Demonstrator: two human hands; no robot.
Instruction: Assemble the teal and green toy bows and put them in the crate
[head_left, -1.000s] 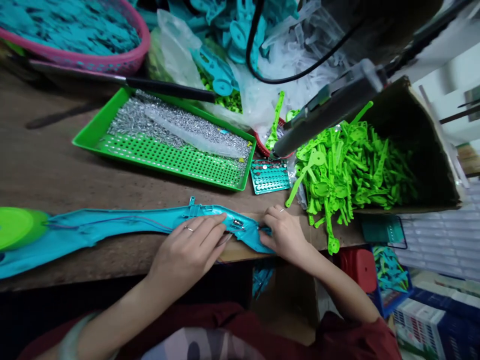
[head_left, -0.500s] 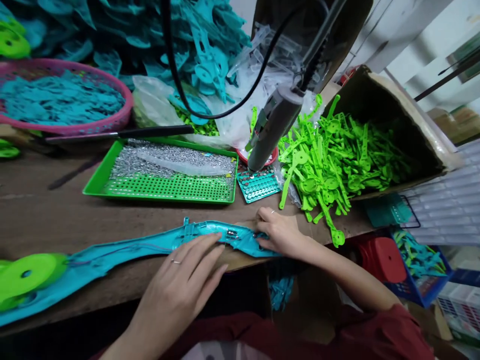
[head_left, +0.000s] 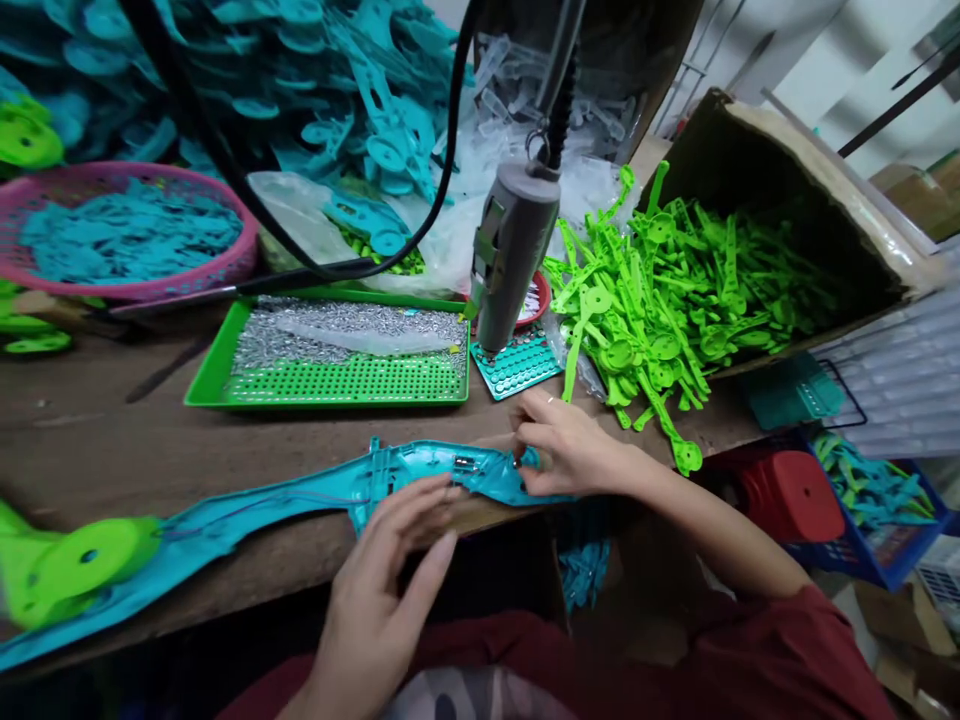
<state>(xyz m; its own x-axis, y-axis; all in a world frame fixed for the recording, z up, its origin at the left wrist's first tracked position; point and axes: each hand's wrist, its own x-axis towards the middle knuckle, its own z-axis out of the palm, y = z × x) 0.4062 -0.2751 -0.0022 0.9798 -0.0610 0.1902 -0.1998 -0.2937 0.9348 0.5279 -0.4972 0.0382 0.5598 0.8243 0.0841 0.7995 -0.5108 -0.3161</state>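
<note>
A long teal plastic part lies along the front edge of the wooden table, with a green disc at its left end. My left hand rests flat on it, fingers stretched out near a small metal piece. My right hand pinches the part's right end, fingers curled; what they grip is too small to make out. A grey electric screwdriver hangs on a cable just behind my right hand.
A green perforated tray of small screws, a teal screw holder plate, a cardboard box spilling green plastic parts, a pink basket of teal pieces. Red stool and blue crate stand lower right.
The camera tilted up and back. My left hand slid back toward me along the teal part. The hanging screwdriver swung from slanted to nearly upright, and my right hand stayed on the part's right end.
</note>
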